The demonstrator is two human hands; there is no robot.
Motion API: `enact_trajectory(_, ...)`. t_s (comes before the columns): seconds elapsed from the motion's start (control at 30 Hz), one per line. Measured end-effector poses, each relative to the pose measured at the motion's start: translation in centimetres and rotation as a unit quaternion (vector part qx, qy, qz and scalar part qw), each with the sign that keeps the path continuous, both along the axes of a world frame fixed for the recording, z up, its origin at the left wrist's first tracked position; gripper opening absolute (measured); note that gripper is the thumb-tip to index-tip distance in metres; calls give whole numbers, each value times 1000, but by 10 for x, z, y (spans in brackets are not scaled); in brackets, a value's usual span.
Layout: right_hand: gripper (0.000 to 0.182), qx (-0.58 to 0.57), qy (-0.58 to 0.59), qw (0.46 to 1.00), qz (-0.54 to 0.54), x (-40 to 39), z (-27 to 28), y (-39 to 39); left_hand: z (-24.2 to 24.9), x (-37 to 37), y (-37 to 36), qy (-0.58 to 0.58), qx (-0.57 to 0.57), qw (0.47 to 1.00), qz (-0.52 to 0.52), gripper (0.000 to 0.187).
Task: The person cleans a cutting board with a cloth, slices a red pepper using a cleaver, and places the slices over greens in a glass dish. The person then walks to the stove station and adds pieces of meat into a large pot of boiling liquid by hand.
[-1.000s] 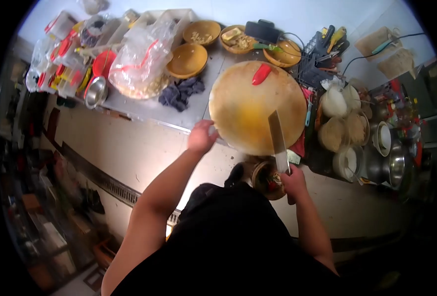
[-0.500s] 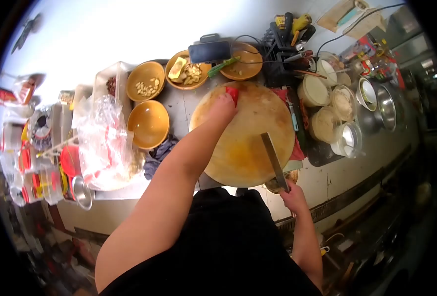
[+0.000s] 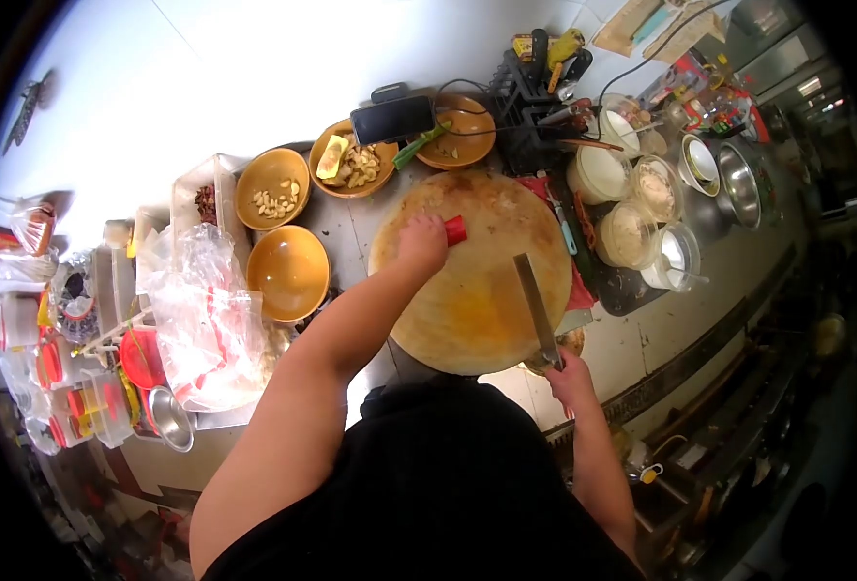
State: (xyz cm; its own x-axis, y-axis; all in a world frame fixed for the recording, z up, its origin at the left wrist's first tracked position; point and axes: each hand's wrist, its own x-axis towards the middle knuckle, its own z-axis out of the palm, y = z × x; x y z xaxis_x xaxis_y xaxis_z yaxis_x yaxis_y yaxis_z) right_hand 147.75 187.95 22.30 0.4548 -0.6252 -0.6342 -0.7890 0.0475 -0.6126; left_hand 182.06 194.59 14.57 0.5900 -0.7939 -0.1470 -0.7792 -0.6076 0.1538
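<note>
On the round wooden chopping board [image 3: 457,320], my left hand [image 3: 422,242] is closed on a small red piece [image 3: 456,230] that looks like pepper. The rest of that piece is hidden by the fingers. Down at the board's right front edge, my right hand [image 3: 571,380] grips a cleaver [image 3: 537,308] by its handle. The blade lies over the right part of the board, seen along its narrow edge, pointing away from me. A yellow-orange stain marks the wood left of the blade.
Behind the board stand bowls holding peeled garlic cloves [image 3: 275,201], ginger pieces [image 3: 359,167] and a green stalk [image 3: 420,143]. A phone [image 3: 392,120] sits above them. An orange bowl [image 3: 289,274] and plastic bags [image 3: 210,320] lie left; seasoning tubs [image 3: 629,235] and a knife rack [image 3: 535,107] stand right.
My left hand has drawn back toward me and slightly left across the board with the red piece. The view has shifted a little; the cleaver stays in nearly the same place.
</note>
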Motion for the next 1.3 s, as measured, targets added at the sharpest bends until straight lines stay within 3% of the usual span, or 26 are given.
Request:
enact_trajectory(0.13, 49, 19, 28, 999, 4, 9, 20, -3, 1, -3, 11, 73, -51, 996, 15, 33)
enact_trajectory(0.33, 46, 6, -18, 1000, 11, -5, -1, -8, 0, -13, 20, 65, -73, 994, 41, 19)
enact_trajectory(0.4, 45, 5, -24, 1000, 6, -8, -7, -10, 11, -29, 32, 37, -111, 991, -72, 15)
enact_trajectory(0.43, 44, 3, -27, 1000, 5, -8, -7, -9, 5, -38, 40, 36, -109, 991, -74, 15)
enact_trajectory(0.5, 40, 0, -12, 1000, 0, -2, 3, -9, -11, -54, 55, 35, -207, 957, -202, 25)
enact_trajectory(0.57, 37, -2, 5, 1000, -3, -2, 3, -4, -18, -61, 59, 35, -237, 950, -202, 25)
enact_trajectory(0.6, 34, -5, -48, 999, -20, -2, -3, 0, -18, -63, 60, 34, -268, 942, -198, 25)
enact_trajectory(0.67, 32, -7, -102, 994, -37, -2, -9, 4, -18, -64, 61, 41, -252, 945, -202, 26)
enact_trajectory(0.83, 41, -74, -93, 989, 85, 30, 18, 22, -15, -71, 64, 78, -278, 943, -164, 28)
enact_trajectory(0.9, 42, -79, -83, 986, 120, 39, 18, 26, -13, -68, 73, 81, -307, 948, 8, 26)
enact_trajectory(1.03, 43, -62, -78, 987, 123, 45, 15, 29, -20, -52, 89, 71, -298, 952, 6, 30)
enact_trajectory(1.2, 44, -46, -62, 987, 141, 51, 21, 26, -20, -55, 68, 106, -258, 943, -184, 29)
enact_trajectory(1.3, 44, -55, -55, 985, 151, 54, 25, 26, -20, -60, 58, 106, -221, 956, -162, 27)
